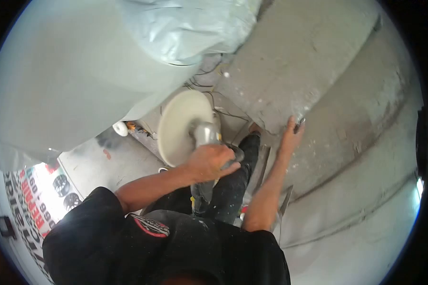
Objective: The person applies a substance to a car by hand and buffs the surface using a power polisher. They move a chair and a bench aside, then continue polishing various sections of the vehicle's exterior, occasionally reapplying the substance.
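My left hand (209, 162) is closed around the grip of a power polisher (207, 134). The polisher carries a large round cream-white pad (180, 128), turned on edge beside a smooth grey curved panel (95, 71). My right hand (292, 133) is at the near edge of a dusty grey board (290, 57), thumb and fingers appearing to grip it. A small dark spot shows between those fingers, too small to make out.
Crumpled plastic sheeting (195, 28) covers the far part of the panel. Dark cables (207, 85) trail across the floor beyond the polisher. A white roll (121, 128) lies under the panel. A printed sign (38, 199) stands at left; a grey curved surface (356, 128) fills the right.
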